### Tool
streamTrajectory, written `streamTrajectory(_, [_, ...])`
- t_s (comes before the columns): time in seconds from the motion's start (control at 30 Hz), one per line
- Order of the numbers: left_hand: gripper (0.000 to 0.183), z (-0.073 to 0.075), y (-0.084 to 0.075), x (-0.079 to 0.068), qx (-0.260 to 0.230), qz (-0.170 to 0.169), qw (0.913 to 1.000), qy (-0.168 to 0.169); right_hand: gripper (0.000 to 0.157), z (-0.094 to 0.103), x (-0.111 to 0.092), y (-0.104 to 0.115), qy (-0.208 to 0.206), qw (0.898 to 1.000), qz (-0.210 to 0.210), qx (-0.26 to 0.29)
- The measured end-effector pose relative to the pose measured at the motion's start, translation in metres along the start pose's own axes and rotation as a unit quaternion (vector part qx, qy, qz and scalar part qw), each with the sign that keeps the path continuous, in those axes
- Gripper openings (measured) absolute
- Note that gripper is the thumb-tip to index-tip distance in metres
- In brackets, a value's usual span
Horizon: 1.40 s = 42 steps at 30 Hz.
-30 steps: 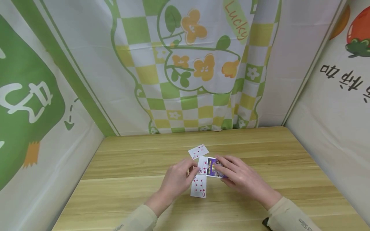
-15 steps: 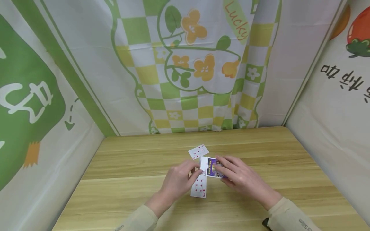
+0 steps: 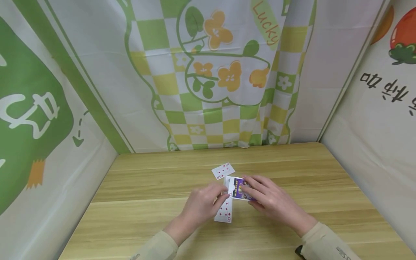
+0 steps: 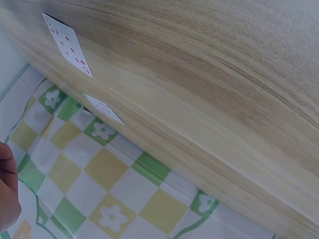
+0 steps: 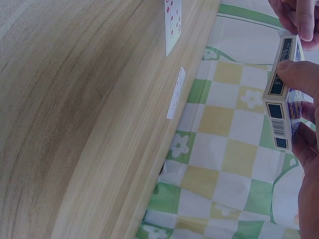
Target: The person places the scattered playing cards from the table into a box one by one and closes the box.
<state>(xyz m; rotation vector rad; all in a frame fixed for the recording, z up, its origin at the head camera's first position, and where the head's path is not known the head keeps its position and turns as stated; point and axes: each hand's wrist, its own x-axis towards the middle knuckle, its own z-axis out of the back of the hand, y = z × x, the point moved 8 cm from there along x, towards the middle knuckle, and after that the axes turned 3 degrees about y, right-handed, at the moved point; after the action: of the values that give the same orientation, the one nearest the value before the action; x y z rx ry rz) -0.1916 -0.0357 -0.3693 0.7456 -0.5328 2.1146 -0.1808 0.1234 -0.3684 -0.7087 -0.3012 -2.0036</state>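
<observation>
My right hand (image 3: pixel 271 196) grips a purple, white-edged playing-card box (image 3: pixel 239 189) from its right side. In the right wrist view, its thumb lies on the box's side panel and its fingers go round behind. My left hand (image 3: pixel 203 202) pinches a playing card (image 3: pixel 230 195) between thumb and forefinger at the box's left end. Only a small part of that card shows; the rest is hidden by the fingers and the box. A white piece beside it may be card or box flap. Below the box lies a diamond card (image 3: pixel 223 215), face up on the table.
Another diamond card (image 3: pixel 223 170) lies slanted, face up, just behind the box. The wooden table (image 3: pixel 146 216) ends at a checked green and yellow curtain (image 3: pixel 224 119). Printed cloth walls (image 3: pixel 367 137) stand on both sides.
My left fingers have moved slightly right toward the box, and the pinched card shows less than before. My right hand, the box and the two lying cards have stayed in place.
</observation>
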Motion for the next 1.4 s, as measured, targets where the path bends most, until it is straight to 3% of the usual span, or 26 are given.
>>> streamTrajectory(0.17, [0.014, -0.002, -0.004, -0.001, 0.025, -0.025, 0.9993, 0.009, 0.057, 0.001, 0.000, 0.000, -0.004, 1.000, 0.004, 0.002])
streamTrajectory(0.33, [0.024, -0.003, -0.005, -0.002, 0.020, -0.030, 0.9992, 0.014, 0.057, 0.001, -0.001, 0.000, -0.003, 1.000, 0.001, 0.004])
streamTrajectory(0.57, [0.021, 0.001, 0.005, -0.004, -0.005, 0.017, 0.9998, -0.004, 0.056, 0.002, -0.003, -0.002, -0.006, 1.000, -0.002, 0.005])
streamTrajectory(0.67, [0.021, -0.002, 0.012, -0.005, -0.023, 0.051, 0.9983, 0.012, 0.057, 0.002, -0.003, -0.002, -0.005, 1.000, -0.005, 0.003])
streamTrajectory(0.8, [0.025, -0.015, 0.025, -0.010, -0.049, 0.122, 0.9877, 0.085, 0.057, 0.003, -0.004, -0.003, -0.008, 1.000, -0.005, 0.001])
streamTrajectory(0.97, [0.040, -0.038, 0.039, -0.023, -0.057, 0.196, 0.9575, 0.203, 0.055, 0.005, -0.003, -0.004, -0.016, 1.000, -0.004, 0.000])
streamTrajectory(1.07, [0.046, -0.051, 0.043, -0.030, -0.053, 0.209, 0.9419, 0.257, 0.056, 0.006, -0.004, -0.005, -0.020, 1.000, -0.003, 0.001])
streamTrajectory(1.2, [0.054, -0.067, 0.044, -0.039, -0.045, 0.203, 0.9300, 0.303, 0.055, 0.007, -0.004, -0.007, -0.021, 1.000, -0.005, 0.000])
streamTrajectory(1.4, [0.064, -0.082, 0.047, -0.048, -0.048, 0.199, 0.9258, 0.318, 0.053, 0.006, -0.006, -0.008, -0.017, 1.000, -0.005, -0.004])
